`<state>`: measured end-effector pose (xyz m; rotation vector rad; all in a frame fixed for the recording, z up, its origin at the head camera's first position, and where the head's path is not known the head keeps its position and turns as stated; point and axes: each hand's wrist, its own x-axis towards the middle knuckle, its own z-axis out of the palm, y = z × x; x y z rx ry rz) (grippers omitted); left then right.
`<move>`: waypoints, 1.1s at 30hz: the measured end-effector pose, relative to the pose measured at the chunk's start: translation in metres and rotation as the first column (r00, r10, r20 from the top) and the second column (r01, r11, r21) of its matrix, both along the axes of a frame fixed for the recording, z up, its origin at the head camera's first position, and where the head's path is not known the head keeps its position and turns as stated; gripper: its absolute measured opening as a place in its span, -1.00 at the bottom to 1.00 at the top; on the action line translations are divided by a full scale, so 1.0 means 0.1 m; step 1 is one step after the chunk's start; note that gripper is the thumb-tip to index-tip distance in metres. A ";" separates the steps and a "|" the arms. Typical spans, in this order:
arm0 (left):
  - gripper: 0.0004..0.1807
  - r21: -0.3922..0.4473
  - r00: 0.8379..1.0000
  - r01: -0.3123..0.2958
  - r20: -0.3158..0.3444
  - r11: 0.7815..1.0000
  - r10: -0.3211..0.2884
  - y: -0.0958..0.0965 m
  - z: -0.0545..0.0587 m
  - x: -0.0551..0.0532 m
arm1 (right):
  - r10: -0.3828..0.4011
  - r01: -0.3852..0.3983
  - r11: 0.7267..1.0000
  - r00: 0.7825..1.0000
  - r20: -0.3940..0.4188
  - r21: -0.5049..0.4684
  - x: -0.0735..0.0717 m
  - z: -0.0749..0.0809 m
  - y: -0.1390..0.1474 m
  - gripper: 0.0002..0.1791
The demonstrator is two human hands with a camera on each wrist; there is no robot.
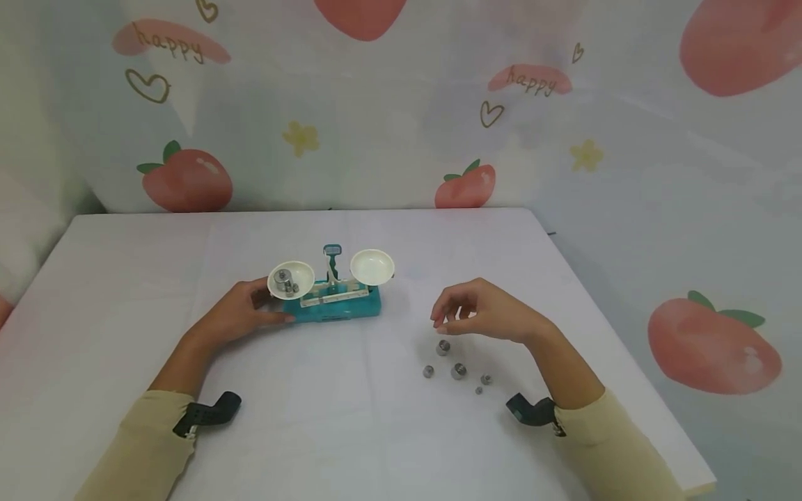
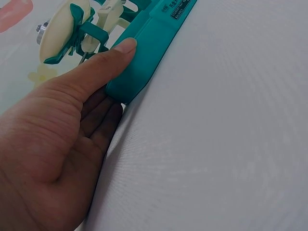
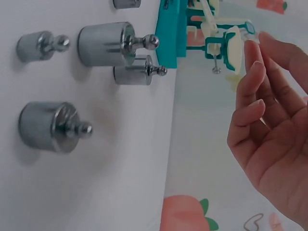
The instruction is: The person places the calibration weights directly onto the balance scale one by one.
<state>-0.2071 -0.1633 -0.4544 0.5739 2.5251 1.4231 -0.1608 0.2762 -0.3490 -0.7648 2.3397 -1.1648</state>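
A teal balance scale [image 1: 338, 309] with two cream pans stands on the white table. My left hand [image 1: 241, 309] grips the left end of its base, thumb [image 2: 108, 65] on the front face and the other fingers behind. Several metal weights [image 1: 284, 277] lie in the left pan [image 1: 305, 273]; the right pan [image 1: 372, 266] holds none. To the right of the scale, my right hand [image 1: 485, 309] hovers with loosely curled fingers [image 3: 250, 82] and nothing visible between them. Below it on the table stand several knobbed metal weights of different sizes, among them a larger one [image 1: 459, 371].
The white tabletop [image 1: 301, 431] ends at a back edge before a fabric backdrop [image 1: 388, 139] printed with fruit, hearts and flowers. Dark wrist cameras [image 1: 209, 412] are strapped on both sleeves. A smaller weight [image 1: 429, 371] stands left of the larger one.
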 end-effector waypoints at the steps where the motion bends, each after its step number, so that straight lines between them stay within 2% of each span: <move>1: -0.15 -0.004 1.000 0.000 0.002 1.000 0.000 0.00 0.00 0.00 | 0.006 -0.006 1.000 1.000 0.007 0.003 0.01 -0.01 0.04 -0.93; 15: -0.13 -0.023 1.000 -0.009 0.014 1.000 0.010 0.01 0.00 0.00 | 0.099 -0.104 0.993 0.992 0.074 0.060 0.18 -0.20 0.47 -0.84; 22: -0.16 -0.009 1.000 -0.010 0.011 1.000 0.010 -0.01 -0.01 -0.01 | 0.092 -0.096 0.991 0.994 0.053 0.097 0.25 -0.28 0.55 -0.82; 29: -0.14 -0.011 1.000 -0.003 0.011 1.000 0.003 0.00 0.01 0.00 | 0.035 -0.049 0.975 0.997 0.066 0.218 0.33 -0.37 0.60 -0.71; 33: -0.15 -0.011 1.000 0.000 0.011 1.000 0.000 0.00 0.02 0.01 | 0.060 -0.075 0.968 0.996 0.073 0.238 0.36 -0.42 0.61 -0.70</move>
